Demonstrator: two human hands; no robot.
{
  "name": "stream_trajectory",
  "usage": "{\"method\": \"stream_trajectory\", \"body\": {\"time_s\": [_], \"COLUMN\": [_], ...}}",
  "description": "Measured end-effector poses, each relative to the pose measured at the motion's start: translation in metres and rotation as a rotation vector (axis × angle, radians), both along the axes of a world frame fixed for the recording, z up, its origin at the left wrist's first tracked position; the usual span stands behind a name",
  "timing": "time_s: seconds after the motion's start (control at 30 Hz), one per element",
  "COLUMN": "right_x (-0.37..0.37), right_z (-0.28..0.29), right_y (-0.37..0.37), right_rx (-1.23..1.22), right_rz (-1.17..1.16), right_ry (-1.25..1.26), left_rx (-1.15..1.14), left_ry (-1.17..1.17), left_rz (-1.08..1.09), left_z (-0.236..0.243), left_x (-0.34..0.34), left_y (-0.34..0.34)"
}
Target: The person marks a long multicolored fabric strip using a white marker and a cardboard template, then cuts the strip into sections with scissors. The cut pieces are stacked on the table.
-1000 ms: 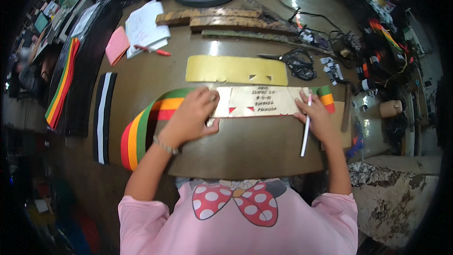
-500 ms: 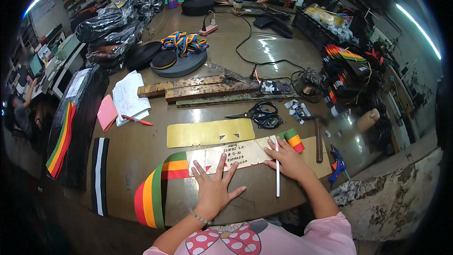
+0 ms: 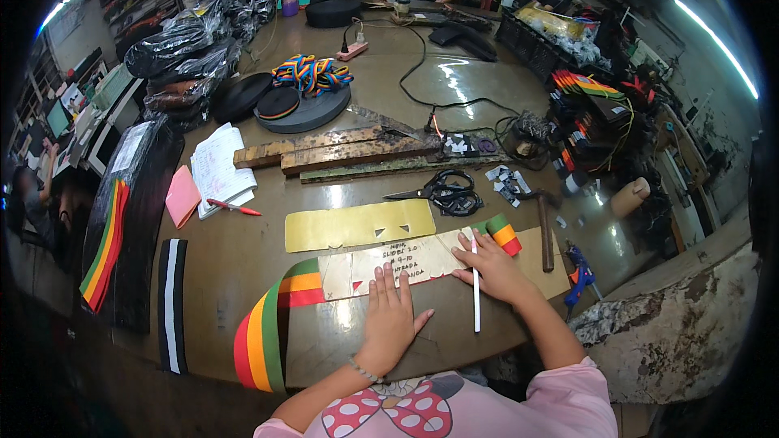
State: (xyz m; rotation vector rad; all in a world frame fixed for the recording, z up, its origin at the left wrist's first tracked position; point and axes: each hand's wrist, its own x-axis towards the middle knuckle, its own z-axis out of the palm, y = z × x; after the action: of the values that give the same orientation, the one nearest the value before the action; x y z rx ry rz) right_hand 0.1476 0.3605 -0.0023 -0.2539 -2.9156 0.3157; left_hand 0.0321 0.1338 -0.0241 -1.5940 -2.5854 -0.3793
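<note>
Fingers (image 3: 390, 289) of my left hand (image 3: 391, 331) lie flat and together, thumb out, gripping nothing, on the cream template (image 3: 426, 258). My right hand (image 3: 501, 274) has its fingers partly bent on the cream template's right end, a white pen (image 3: 476, 298) tucked among them. Beneath, the striped strap (image 3: 260, 332) loops out left of my left fingers; a yellow template (image 3: 357, 225) lies just ahead of them on the tabletop (image 3: 215, 276), black scissors (image 3: 454, 193) farther ahead.

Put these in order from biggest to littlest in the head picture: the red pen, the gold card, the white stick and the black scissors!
1. Gold card
2. Black scissors
3. White stick and red pen, unranked: the stick looks longer but seems closer to the camera, so I'm unsure.
</note>
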Motion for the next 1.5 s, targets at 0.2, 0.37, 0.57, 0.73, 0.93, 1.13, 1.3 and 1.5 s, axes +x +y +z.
{"method": "stream_trajectory", "body": {"time_s": [0.2,0.37,0.57,0.73,0.93,1.13,1.3,1.5], "right_x": [-0.002,-0.017,-0.043,-0.068,-0.087,-0.097,-0.104,-0.124], "right_z": [0.005,0.043,0.043,0.014,0.014,0.014,0.018,0.032], "right_y": [0.003,0.011,-0.038,-0.073,-0.084,-0.088,-0.090,-0.087], "right_rx": [0.001,-0.432,-0.812,-1.093,-0.957,-0.793,-0.677,-1.044], "right_rz": [-0.040,-0.508,-0.073,-0.298,-0.237,-0.246,-0.183,-0.304], "right_ry": [-0.094,0.119,0.616,0.303,0.178,0.161,0.137,0.159], "left_rx": [0.008,-0.013,0.041,0.053,0.068,0.104,0.113,0.143], "left_ry": [-0.033,-0.042,-0.049,-0.076,-0.138,-0.168,-0.137,-0.145], "left_rz": [0.027,0.010,0.002,0.007,-0.003,-0.026,-0.011,-0.029], "left_z": [0.002,0.005,0.005,0.006,0.004,0.002,-0.002,0.001], "left_x": [0.003,0.000,0.001,-0.001,-0.002,0.000,0.001,0.000], "left_y": [0.002,0.000,-0.001,-0.002,-0.003,-0.004,-0.002,-0.002]}}
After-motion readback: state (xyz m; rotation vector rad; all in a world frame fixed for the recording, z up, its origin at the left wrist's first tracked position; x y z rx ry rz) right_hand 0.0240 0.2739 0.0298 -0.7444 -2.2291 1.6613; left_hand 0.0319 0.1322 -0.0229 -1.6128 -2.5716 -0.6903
